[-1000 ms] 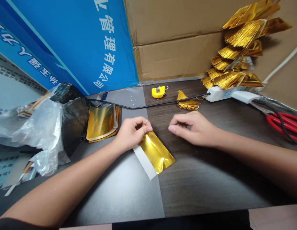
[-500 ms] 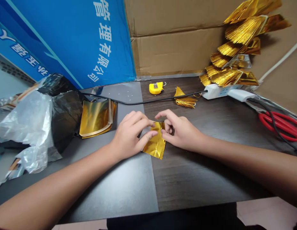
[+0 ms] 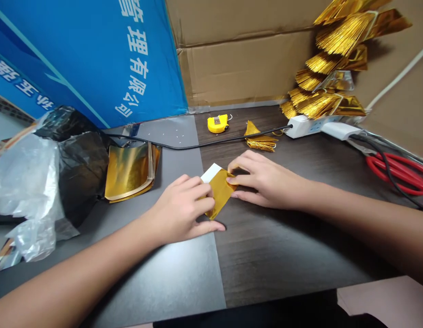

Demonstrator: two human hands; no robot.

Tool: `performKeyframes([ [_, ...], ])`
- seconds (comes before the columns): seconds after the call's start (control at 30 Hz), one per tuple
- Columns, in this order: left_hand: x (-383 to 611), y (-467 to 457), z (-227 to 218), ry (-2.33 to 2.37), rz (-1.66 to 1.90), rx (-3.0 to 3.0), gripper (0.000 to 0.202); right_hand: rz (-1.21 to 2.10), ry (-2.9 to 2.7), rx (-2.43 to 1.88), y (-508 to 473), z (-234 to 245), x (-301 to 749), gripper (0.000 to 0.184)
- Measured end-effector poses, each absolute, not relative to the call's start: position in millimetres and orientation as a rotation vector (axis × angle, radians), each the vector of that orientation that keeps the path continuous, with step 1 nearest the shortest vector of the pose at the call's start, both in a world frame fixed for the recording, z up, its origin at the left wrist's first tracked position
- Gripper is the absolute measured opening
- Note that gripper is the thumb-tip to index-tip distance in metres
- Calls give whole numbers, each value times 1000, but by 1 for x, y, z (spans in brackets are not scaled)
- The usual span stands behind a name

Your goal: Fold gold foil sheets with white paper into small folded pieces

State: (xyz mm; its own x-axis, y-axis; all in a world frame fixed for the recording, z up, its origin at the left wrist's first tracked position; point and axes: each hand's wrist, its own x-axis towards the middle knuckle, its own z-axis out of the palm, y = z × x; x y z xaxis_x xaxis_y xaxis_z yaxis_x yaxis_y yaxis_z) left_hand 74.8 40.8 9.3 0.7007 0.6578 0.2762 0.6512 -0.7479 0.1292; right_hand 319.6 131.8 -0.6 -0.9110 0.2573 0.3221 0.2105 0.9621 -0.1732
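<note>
A piece of gold foil paper (image 3: 218, 193), partly folded and showing a white area at its upper left, lies on the table between my hands. My left hand (image 3: 186, 209) rests over its left edge, fingers curled onto the paper and thumb stretched out below it on the table. At the paper's right corner my right hand (image 3: 257, 180) pinches the edge between thumb and fingers. A stack of gold foil sheets (image 3: 129, 171) lies to the left. Behind my right hand is a small bundle of folded gold foil pieces (image 3: 261, 139).
A yellow tape measure (image 3: 217, 123) sits at the back, near a black cable (image 3: 197, 146) running to a white power strip (image 3: 305, 126). Bundled gold foil (image 3: 346, 38) is piled at the back right, with red-handled scissors (image 3: 399, 175) below. Plastic bags (image 3: 74, 168) stand left.
The foil paper has been turned, and its white part now shows. My left thumb has come off the paper onto the table; my right fingers have closed on its right corner.
</note>
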Motion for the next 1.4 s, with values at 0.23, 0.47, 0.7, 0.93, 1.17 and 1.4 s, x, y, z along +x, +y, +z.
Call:
performKeyframes([
  [0.23, 63, 45, 13, 1054, 441, 2897, 33, 541, -2754, -139, 133, -6, 321, 25],
  [0.47, 58, 47, 13, 1085, 439, 2851, 37, 438, -2756, -123, 123, 1, 320, 22],
  [0.7, 56, 45, 20, 909, 401, 3004, 14, 570, -2774, -191, 119, -1, 319, 23],
  [0.93, 58, 44, 12, 924, 458, 2868, 23, 577, -2716, -219, 119, -4, 318, 23],
  [1.17, 59, 45, 14, 928, 441, 2994, 16, 520, -2806, -156, 121, 2, 320, 27],
  [1.4, 62, 42, 17, 820, 502, 3219, 9, 353, -2848, -102, 117, 3, 320, 34],
])
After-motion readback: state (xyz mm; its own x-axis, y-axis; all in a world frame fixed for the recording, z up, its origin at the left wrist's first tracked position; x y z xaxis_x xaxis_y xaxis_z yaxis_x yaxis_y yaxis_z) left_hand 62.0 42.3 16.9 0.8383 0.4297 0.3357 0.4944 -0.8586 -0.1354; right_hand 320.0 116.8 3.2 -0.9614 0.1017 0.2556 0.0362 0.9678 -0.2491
